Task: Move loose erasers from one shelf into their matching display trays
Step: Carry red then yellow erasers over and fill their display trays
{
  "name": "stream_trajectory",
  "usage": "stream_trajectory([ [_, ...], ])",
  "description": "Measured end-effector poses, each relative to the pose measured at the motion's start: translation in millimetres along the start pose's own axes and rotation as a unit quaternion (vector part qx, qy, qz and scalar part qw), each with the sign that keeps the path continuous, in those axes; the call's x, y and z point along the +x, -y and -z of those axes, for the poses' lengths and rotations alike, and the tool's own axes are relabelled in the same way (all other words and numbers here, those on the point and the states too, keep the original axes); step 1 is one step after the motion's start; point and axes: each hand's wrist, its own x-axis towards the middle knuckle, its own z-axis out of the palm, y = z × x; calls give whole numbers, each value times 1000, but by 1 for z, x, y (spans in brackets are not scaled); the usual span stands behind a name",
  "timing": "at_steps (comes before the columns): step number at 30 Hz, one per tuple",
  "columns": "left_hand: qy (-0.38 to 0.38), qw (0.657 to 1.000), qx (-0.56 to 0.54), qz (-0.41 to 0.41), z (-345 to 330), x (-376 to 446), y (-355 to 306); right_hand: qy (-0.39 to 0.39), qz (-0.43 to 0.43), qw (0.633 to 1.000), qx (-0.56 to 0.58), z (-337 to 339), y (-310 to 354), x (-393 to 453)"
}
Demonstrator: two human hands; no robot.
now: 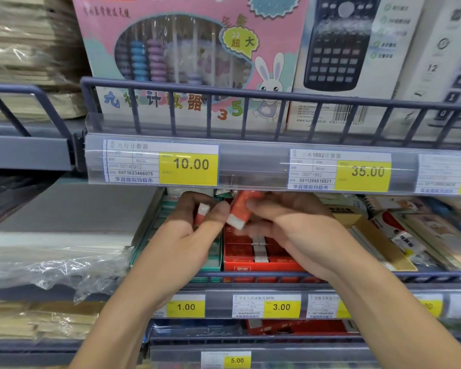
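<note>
Hands raised over red tray (253, 263), left hand (194, 230) and right hand (285, 225) each pinching erasers (238, 211)

I see both hands at the centre of the frame, raised just under the upper shelf's price rail (250, 166). My left hand (194, 230) curls around a small eraser with a red sleeve (201, 213), its white end showing between thumb and fingers. My right hand (285, 225) pinches a larger orange-sleeved eraser (238, 210), tilted, white end down. Directly below sits the red display tray (250, 258) with erasers in rows; a green tray (213, 259) adjoins it on the left. At upper centre stands a pink abacus box (186, 49), with a calculator pack (341, 43) to its right.
</note>
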Motion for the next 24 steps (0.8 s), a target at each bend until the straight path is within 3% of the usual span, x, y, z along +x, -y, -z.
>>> stream_trajectory([
  [3, -35, 998, -51, 30, 1, 4, 3, -71, -27, 997, 0, 8, 8, 3],
  [5, -42, 994, -89, 40, -1, 5, 3, -89, -57, 983, -147, 15, 10, 3],
  [7, -36, 994, -97, 32, -3, 6, 3, -64, -66, 944, -316, 23, 9, 6],
  [10, -41, 994, -99, 14, -4, 6, 6, 7, -48, 901, -430, 24, 6, 12],
  [18, -37, 993, -109, 7, -2, 4, 4, 75, -13, 834, -547, 16, -5, 16],
  [24, -47, 998, -27, -26, -2, 3, -1, 93, 8, 772, -629, 14, -4, 17],
])
